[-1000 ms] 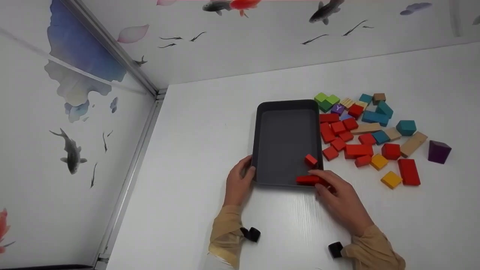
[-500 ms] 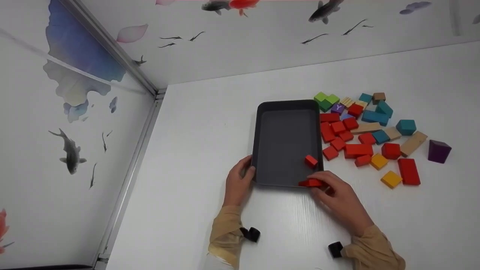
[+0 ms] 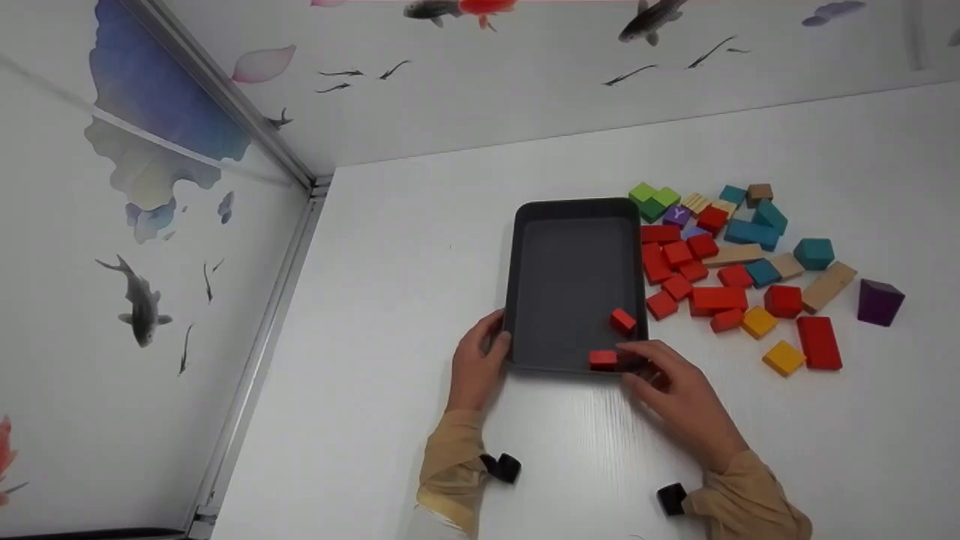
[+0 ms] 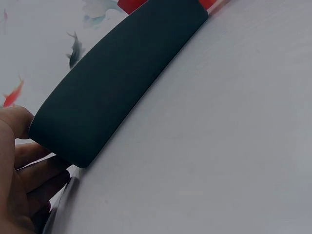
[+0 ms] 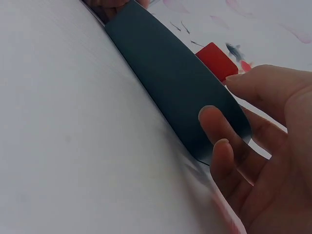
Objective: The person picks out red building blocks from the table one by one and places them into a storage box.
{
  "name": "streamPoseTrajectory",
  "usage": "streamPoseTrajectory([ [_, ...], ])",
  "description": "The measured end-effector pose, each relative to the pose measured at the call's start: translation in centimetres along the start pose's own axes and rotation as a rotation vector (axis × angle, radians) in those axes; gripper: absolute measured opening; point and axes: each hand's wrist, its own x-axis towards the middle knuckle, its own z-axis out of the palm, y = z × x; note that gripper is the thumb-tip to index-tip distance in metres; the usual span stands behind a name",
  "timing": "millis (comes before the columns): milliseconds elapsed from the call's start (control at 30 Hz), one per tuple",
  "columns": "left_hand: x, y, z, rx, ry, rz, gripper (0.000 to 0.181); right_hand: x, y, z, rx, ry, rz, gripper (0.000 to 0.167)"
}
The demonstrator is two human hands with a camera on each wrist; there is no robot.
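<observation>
Fingers and thumb of the left hand [image 3: 478,364] grip the lower left corner of a dark grey tray [image 3: 574,277]; the left wrist view shows that hand [image 4: 29,180] against the tray's outer wall [image 4: 117,78]. Around the lower right corner is the right hand [image 3: 679,390], its fingers loosely bent. A red block [image 3: 602,360] lies inside the tray by the near wall, close to the right fingertips. Another red block [image 3: 622,321] lies by the right wall. In the right wrist view a fingertip of the right hand [image 5: 263,146] is beside a red block [image 5: 218,62].
Right of the tray lie many loose blocks: several red ones such as a long one [image 3: 718,301], green [image 3: 664,199], teal [image 3: 814,255], plain wood [image 3: 829,288], yellow [image 3: 784,358] and a purple one [image 3: 879,302] farthest right. White walls with painted fish stand behind and at left.
The red block at the near wall has shifted left and turned, out from between the right hand's fingers, which have loosened. The left hand and tray have hardly moved.
</observation>
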Motion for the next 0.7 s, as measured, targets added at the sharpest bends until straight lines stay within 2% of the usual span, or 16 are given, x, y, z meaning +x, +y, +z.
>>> streamPoseTrajectory([
  [500, -0.04, 0.15, -0.06, -0.033, 0.001, 0.005, 0.035, 0.03, -0.28, 0.02, 0.028, 0.000, 0.040, 0.039],
  [600, -0.01, 0.14, -0.05, -0.033, 0.003, 0.005, 0.035, -0.03, -0.23, 0.00, 0.029, 0.019, 0.046, 0.040],
  [700, 0.03, 0.05, -0.04, -0.026, 0.005, 0.003, 0.035, -0.08, -0.14, -0.02, 0.016, 0.075, 0.037, 0.039],
])
